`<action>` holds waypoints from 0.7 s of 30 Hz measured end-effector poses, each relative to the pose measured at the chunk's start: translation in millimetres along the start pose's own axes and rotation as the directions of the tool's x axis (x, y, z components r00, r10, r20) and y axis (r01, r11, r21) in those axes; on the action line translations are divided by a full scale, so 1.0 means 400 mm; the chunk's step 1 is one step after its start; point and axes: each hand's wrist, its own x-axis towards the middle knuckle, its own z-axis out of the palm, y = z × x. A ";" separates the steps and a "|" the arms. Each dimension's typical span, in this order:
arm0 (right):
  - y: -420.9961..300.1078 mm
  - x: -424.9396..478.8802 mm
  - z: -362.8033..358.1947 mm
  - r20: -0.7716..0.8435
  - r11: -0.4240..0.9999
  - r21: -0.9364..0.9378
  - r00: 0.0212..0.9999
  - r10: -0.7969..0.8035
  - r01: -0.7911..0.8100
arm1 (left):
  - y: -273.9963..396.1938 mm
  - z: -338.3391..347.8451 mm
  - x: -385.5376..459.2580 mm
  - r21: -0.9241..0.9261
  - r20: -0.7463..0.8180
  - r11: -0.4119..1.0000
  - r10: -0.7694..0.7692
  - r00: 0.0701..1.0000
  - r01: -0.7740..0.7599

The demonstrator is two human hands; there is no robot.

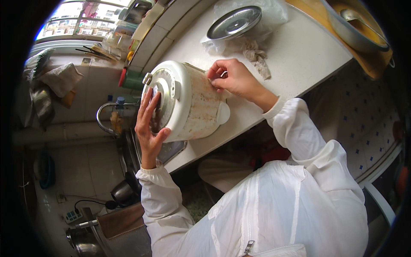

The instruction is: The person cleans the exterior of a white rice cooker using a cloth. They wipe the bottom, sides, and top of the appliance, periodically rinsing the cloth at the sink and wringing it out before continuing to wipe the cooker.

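A white rice cooker with a stained, rusty-looking side lies tipped on the countertop. Its round end with a metal centre faces left; I cannot tell whether that is its lid or its base. My left hand steadies this end, fingers spread over the metal and thumb at the white rim. At the far end of the stained side is my right hand, with thumb and fingertips pinched together against the cooker. Whatever may be between those fingertips is hidden.
A round metal lid lies on a clear plastic bag, with a crumpled cloth or tissue beside it. At upper right a bowl holds a metal spoon. A faucet and sink are at left. The countertop's front edge runs nearby.
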 end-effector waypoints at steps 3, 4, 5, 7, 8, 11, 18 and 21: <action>0.009 -0.013 -0.006 -0.053 0.991 -0.125 0.997 -0.056 0.049 | 0.016 0.003 0.001 -0.023 -0.008 1.000 -0.018 1.000 0.018; 0.035 -0.018 -0.007 -0.053 0.954 -0.282 0.991 -0.120 0.100 | 0.014 0.008 0.005 -0.031 -0.013 0.999 -0.013 1.000 0.013; 0.060 -0.022 -0.005 -0.044 0.890 -0.431 0.982 -0.182 0.146 | 0.012 0.012 0.010 -0.040 -0.018 0.999 -0.008 1.000 0.008; 0.055 -0.039 0.029 -0.033 0.767 -0.621 0.972 -0.234 0.163 | 0.012 0.005 -0.004 -0.029 -0.023 0.999 -0.020 1.000 0.019; 0.051 -0.044 0.044 -0.038 0.700 -0.704 0.978 -0.205 0.119 | 0.014 0.003 -0.002 -0.016 -0.023 1.000 -0.021 1.000 0.020; -0.014 -0.045 0.036 -0.035 0.814 -0.579 0.996 -0.082 0.047 | 0.002 0.002 -0.001 -0.005 -0.034 1.000 0.000 0.999 -0.001; 0.053 -0.064 0.032 -0.012 0.729 -0.671 0.982 -0.190 0.133 | 0.002 0.010 -0.001 -0.027 -0.056 1.000 0.012 0.998 -0.014; -0.005 -0.069 0.028 0.047 0.977 -0.212 0.999 -0.024 0.033 | -0.003 0.004 0.000 -0.016 -0.059 0.999 0.030 0.998 -0.031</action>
